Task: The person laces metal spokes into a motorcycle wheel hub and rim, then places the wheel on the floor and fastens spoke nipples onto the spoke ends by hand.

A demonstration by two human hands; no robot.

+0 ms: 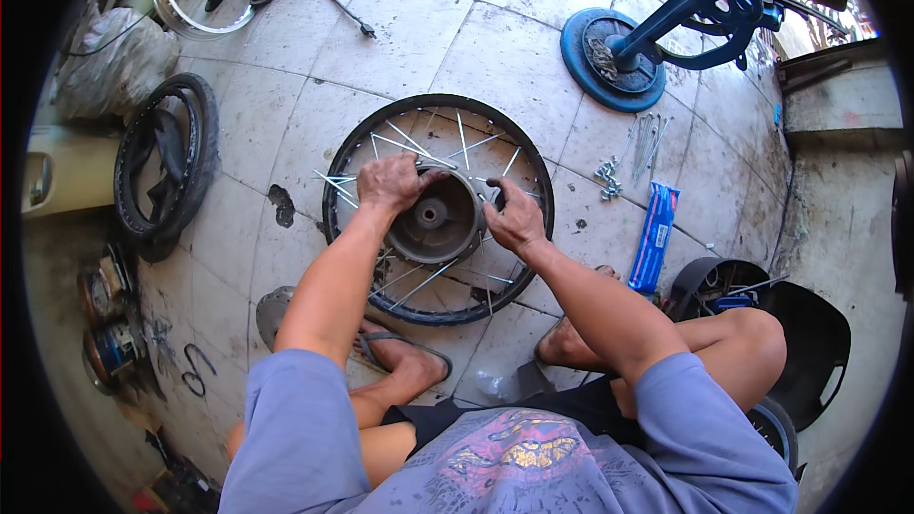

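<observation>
Pointing open end up: hub (411, 234), axis roughly vertical; left hand (388, 183), right hand (515, 220) at edges; cannot tell grip.

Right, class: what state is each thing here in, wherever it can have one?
Wheel hub: hollow side up
Wheel rim: lying flat
Wheel spokes: splayed around the hub
Left hand: fingers curled, at the hub
Right hand: thumb and index finger parted
Power plug: unplugged
Blue packet: lying down; seal unclear

Illegible print on blue packet (655, 238)
</observation>
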